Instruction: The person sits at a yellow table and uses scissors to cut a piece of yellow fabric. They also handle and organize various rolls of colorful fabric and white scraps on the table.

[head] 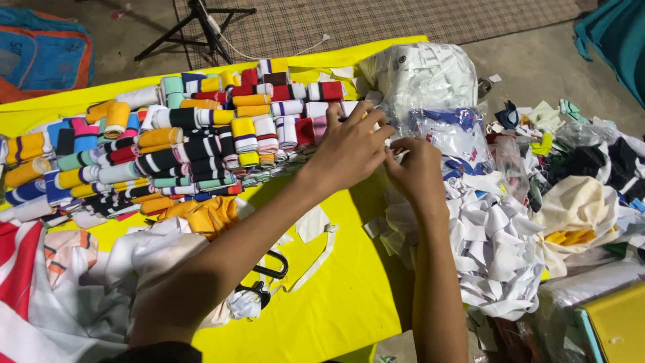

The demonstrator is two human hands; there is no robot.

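Pinching a small white fabric piece [398, 149] between both sets of fingertips, my left hand [346, 149] and right hand [418, 171] meet over the yellow cloth-covered table [336, 296]. At nine o'clock lie rolled striped rib-knit bands [181, 144]; at three o'clock, heaped white fabric scraps [494, 249]; at seven o'clock, black-handled scissors [265, 279].

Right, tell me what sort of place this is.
Probably a small garment or tailoring workshop. Rolled striped knit fabric bands lie stacked on a yellow cloth-covered table, a heap of white fabric offcuts sits beside them, and black-handled scissors lie near the left hand and right hand.
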